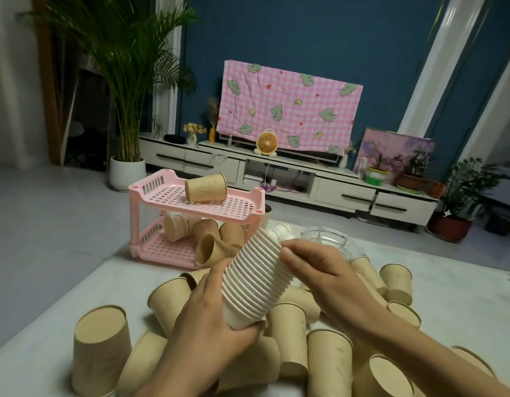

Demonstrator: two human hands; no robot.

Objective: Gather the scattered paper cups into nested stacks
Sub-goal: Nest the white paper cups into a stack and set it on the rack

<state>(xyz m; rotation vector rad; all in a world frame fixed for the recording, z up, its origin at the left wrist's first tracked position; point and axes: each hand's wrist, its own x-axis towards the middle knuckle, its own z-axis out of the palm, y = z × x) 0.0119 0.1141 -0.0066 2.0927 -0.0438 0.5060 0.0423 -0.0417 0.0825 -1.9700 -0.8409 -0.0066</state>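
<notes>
Along the near edge of the white-covered worktop (463, 305), brown paper cups (100, 348) lie in a loose heap. Some stand mouth-down and others are tipped on their sides, and many touch one another. Above the heap, the left hand (208, 319) grips the lower, closed end of a nested stack of pale cups (256, 279), with its fingers curled under the base. The stack tilts up and away to the right. The right hand (319, 270) holds it near the top, thumb pressed on the rims and fingers wrapped behind.

Just beyond the stack are a white printed cup (282, 230) and a clear glass dish (331, 237). At the far left corner stands a pink two-tier rack (150, 190). One brown cup (206, 187) lies on its side on the top tier, and several more (213, 242) are tumbled on the lower tier.

Farther off, against a blue wall, are a cloth-covered screen (288, 107), a small fan (267, 143) and a palm (127, 67).
</notes>
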